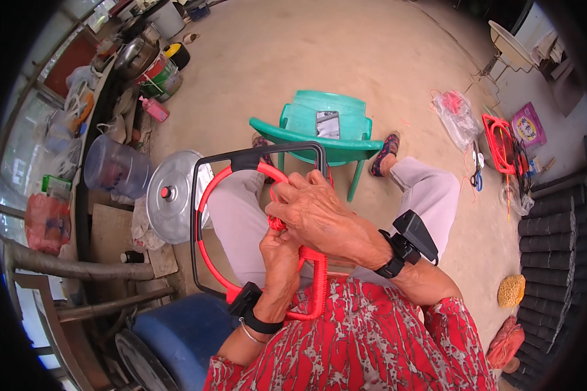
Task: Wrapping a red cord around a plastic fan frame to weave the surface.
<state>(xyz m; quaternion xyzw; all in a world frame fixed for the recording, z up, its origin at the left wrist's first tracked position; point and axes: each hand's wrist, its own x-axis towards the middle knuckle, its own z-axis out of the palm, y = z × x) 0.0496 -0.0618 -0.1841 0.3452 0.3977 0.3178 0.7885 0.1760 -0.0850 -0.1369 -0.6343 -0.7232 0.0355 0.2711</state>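
Observation:
Both my hands meet in front of my lap around a small bundle of red cord. My left hand pinches it from below, and my right hand curls over it from above. Around them is a frame with a thin black outer rim and a red inner ring. Tightly wound red cord covers a bar of the frame beside my left wrist, near my shirt. My fingers partly hide the bundle and the frame's right side.
A green plastic chair stands between my feet. To the left are a metal lid, a clear plastic bucket and a blue barrel. On the right lie a plastic bag, scissors and another red frame.

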